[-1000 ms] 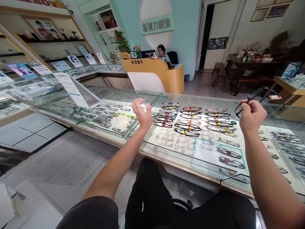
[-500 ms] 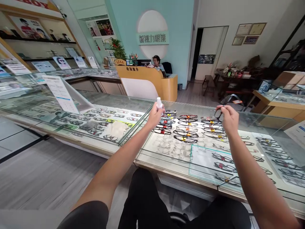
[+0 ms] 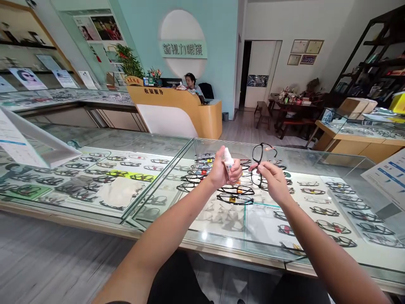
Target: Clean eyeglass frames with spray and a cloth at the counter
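My left hand (image 3: 223, 171) is closed around a small white spray bottle (image 3: 228, 162), its nozzle end pointing up above my fingers. Just to the right, my right hand (image 3: 272, 179) pinches a pair of black-framed glasses (image 3: 258, 158) near the bridge, with one lens upright above the fingers and the other below. A temple of the glasses reaches to the right. Bottle and glasses are a short way apart, both over the glass display counter (image 3: 218, 236). Beneath them, rows of spectacle frames (image 3: 236, 198) lie inside the case.
A white sign stand (image 3: 34, 143) rests on the counter at left, another sign (image 3: 387, 181) at right. A cloth-like pale patch (image 3: 119, 192) lies among frames at left. Beyond, a person (image 3: 191, 84) sits behind a wooden reception desk (image 3: 210, 120).
My two hands have come closer together. The glasses have moved left and now stand upright, facing the bottle. The view has turned to the right.
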Demonstrator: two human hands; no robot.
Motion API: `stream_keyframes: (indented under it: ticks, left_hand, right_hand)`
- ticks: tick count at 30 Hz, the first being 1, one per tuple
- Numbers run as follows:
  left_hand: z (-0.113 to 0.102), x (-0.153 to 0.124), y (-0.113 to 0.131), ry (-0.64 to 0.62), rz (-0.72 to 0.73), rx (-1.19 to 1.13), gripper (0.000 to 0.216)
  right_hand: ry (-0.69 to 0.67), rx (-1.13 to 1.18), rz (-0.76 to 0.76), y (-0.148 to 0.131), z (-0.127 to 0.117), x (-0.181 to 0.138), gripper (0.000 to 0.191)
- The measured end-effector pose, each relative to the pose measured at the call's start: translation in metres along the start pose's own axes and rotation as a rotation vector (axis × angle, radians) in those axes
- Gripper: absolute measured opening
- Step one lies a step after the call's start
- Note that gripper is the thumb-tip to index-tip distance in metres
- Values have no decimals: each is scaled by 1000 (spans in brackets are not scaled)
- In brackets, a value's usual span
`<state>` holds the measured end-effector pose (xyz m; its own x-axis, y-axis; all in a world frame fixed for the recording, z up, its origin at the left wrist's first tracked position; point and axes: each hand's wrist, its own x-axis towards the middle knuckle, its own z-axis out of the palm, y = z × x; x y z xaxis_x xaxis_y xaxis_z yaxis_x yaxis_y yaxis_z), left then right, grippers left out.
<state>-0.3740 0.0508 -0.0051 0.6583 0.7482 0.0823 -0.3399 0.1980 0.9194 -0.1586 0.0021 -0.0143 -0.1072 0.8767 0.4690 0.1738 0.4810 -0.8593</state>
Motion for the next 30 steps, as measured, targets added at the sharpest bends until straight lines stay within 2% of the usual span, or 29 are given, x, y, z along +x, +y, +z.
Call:
stream_keyframes:
  ticks: [4, 11, 17, 24, 30]
  left_hand:
    - [-4, 2, -3, 27, 9, 41, 88]
    - [-3, 6, -17, 191, 75, 349, 74]
    - [-2, 7, -22, 221, 52, 441, 72]
    - [0, 8, -26, 258, 29, 406, 77]
    - [5, 7, -22, 214, 76, 380, 84]
  right_hand:
    - [6, 5, 17, -2, 8, -8, 36]
    - [-76, 20, 31, -2, 12, -11, 38]
    - [-118, 31, 54, -2, 15, -13, 40]
    - [-155, 78, 40, -5, 18, -14, 37]
    - [-97, 79, 85, 0, 14, -12, 40]
